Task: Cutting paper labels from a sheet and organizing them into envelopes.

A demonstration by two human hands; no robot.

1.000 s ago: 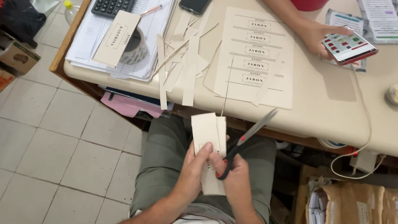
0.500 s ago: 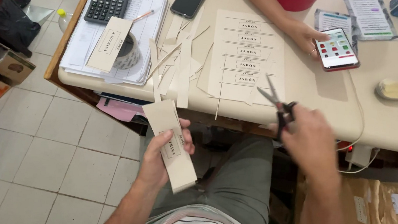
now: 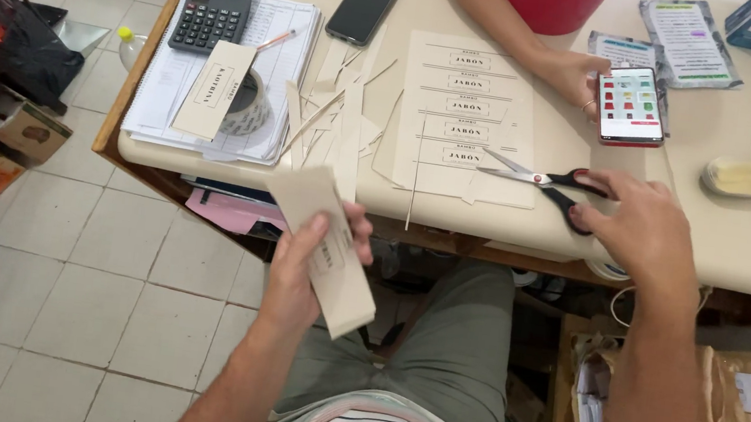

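The surface [image 3: 734, 247] carries the printed label sheet [image 3: 469, 118] at frame centre, still mostly uncut, with offcut strips [image 3: 333, 125] left of it. Below them, the left hand [image 3: 307, 265] grips a cut label card [image 3: 325, 251]. The right hand [image 3: 643, 225] rests curled on the scissors [image 3: 546, 182].

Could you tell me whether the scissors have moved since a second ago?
Yes. The scissors were above the lap then; now they lie on the table, on the printed sheet's edge, under the right hand.
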